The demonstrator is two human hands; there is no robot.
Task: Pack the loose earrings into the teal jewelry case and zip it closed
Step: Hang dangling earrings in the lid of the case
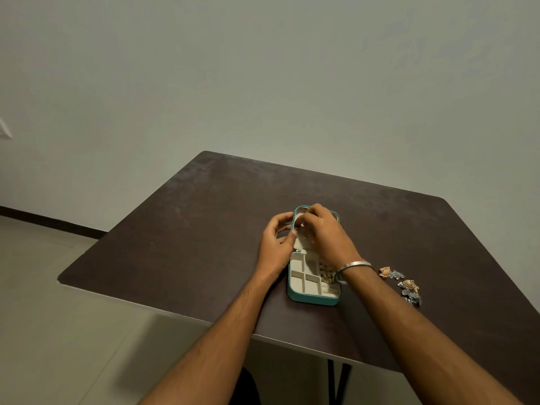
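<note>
We are steadying the open teal zip-around jewelry case (313, 283) near the dark brown table's (204, 229) right edge with our left hand (276, 244) curled on its lid, while our right hand (323, 232) is pinching something small, apparently fastening it into the lid, as gold and silver loose earrings (401, 283) are waiting just right.

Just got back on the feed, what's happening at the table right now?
A person is packing earrings into the open teal case on the dark table. Both hands work over its lid half: the left hand steadies the edge while the right hand fits something small inside. Several loose earrings wait on the table to the right.
</note>
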